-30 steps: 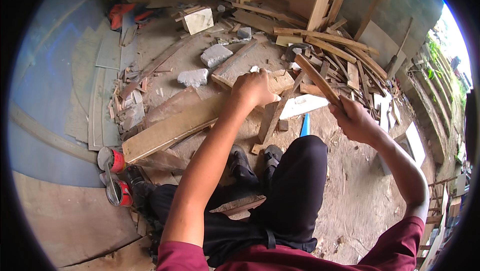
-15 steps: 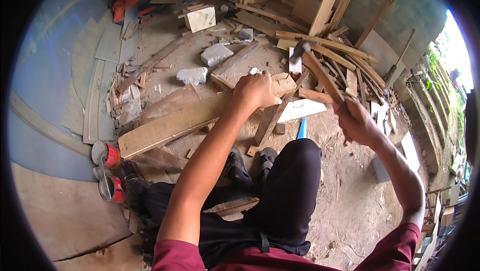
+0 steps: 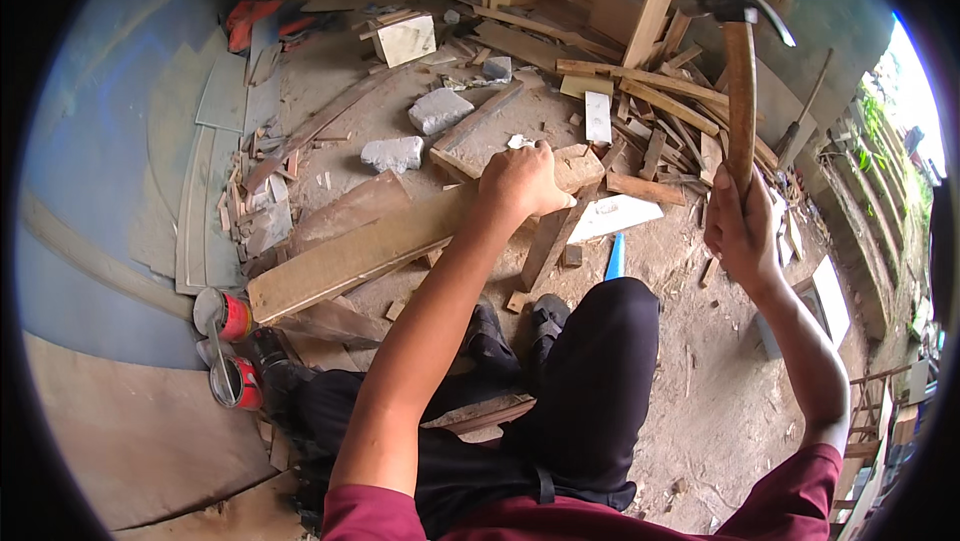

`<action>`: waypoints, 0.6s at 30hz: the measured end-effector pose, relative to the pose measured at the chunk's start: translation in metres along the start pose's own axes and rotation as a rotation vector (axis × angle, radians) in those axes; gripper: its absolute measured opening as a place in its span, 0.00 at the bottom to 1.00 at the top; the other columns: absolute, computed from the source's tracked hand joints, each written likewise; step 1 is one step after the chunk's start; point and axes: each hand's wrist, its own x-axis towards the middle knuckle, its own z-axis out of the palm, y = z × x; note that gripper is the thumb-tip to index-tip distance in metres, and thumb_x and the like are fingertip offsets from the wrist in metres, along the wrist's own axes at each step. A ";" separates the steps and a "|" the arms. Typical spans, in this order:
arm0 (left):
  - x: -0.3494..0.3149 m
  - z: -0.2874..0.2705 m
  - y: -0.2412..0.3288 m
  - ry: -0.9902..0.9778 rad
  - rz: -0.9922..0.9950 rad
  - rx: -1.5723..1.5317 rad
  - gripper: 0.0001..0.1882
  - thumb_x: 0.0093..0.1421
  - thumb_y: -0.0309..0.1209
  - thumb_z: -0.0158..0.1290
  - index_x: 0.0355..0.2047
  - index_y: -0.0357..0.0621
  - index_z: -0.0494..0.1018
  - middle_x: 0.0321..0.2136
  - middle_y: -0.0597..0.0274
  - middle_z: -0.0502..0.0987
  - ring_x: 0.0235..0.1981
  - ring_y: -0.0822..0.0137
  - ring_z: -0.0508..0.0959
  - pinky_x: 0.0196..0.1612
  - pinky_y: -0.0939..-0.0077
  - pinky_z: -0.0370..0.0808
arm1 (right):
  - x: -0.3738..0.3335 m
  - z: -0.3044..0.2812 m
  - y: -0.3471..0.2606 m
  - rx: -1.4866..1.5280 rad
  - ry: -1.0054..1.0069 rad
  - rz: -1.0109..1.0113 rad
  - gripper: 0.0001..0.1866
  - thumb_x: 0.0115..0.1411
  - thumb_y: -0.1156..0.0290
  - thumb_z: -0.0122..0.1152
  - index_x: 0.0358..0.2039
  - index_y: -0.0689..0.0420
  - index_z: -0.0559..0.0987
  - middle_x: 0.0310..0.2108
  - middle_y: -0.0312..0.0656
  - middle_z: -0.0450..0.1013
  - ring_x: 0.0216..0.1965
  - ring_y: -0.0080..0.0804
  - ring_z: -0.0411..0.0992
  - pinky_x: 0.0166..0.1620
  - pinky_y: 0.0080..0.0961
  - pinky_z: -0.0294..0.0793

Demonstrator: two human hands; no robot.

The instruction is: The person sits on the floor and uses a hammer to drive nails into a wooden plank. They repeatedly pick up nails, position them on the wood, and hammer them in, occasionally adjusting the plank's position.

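Note:
A long, thick wooden board slants across in front of me, its right end the farther one. My left hand is closed over the board near that end. Just right of the fingers, what looks like a nail sticks up from the wood. In my right hand is a claw hammer, gripped by its wooden handle. The hammer stands upright, with its dark head high above the board and apart from it. Beneath the board's right end is a wooden support piece.
Two red cans stand by the left wall. Past the board lie concrete chunks and a heap of wood strips. A white panel and a blue pointed piece lie near my knee.
My right hand has lifted the hammer up and to the right, away from the board's end. My left hand keeps its hold on the board.

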 end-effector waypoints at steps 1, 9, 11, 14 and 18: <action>0.000 -0.001 0.001 0.009 0.005 -0.009 0.47 0.46 0.54 0.65 0.58 0.34 0.64 0.48 0.40 0.77 0.51 0.48 0.77 0.56 0.59 0.74 | 0.000 -0.002 0.011 0.052 0.007 0.036 0.08 0.71 0.66 0.48 0.40 0.58 0.69 0.19 0.29 0.65 0.17 0.16 0.63 0.19 0.18 0.62; 0.004 0.007 -0.003 0.066 0.053 0.032 0.48 0.46 0.55 0.64 0.57 0.30 0.64 0.47 0.40 0.78 0.50 0.48 0.78 0.54 0.59 0.74 | -0.015 0.008 -0.008 -0.395 -0.338 0.267 0.12 0.70 0.63 0.51 0.38 0.61 0.70 0.18 0.32 0.65 0.17 0.21 0.64 0.21 0.26 0.64; 0.005 0.005 0.000 0.061 0.050 0.007 0.48 0.46 0.54 0.64 0.58 0.30 0.64 0.47 0.39 0.77 0.50 0.48 0.78 0.54 0.59 0.74 | -0.013 0.010 -0.006 -0.205 -0.279 0.288 0.11 0.70 0.64 0.50 0.41 0.59 0.70 0.18 0.26 0.62 0.14 0.13 0.59 0.16 0.19 0.58; 0.003 0.007 0.000 0.019 0.049 0.010 0.48 0.47 0.54 0.64 0.59 0.31 0.63 0.48 0.39 0.77 0.50 0.47 0.77 0.55 0.59 0.74 | -0.011 0.009 0.002 -0.258 -0.283 0.397 0.11 0.70 0.62 0.51 0.38 0.57 0.69 0.18 0.26 0.60 0.13 0.14 0.58 0.15 0.19 0.57; -0.002 0.001 0.006 0.002 0.019 0.013 0.48 0.47 0.53 0.65 0.60 0.33 0.63 0.49 0.40 0.77 0.51 0.46 0.77 0.56 0.59 0.74 | -0.002 -0.007 -0.017 -0.049 -0.208 0.411 0.10 0.69 0.62 0.53 0.38 0.56 0.71 0.17 0.24 0.60 0.12 0.15 0.58 0.14 0.17 0.56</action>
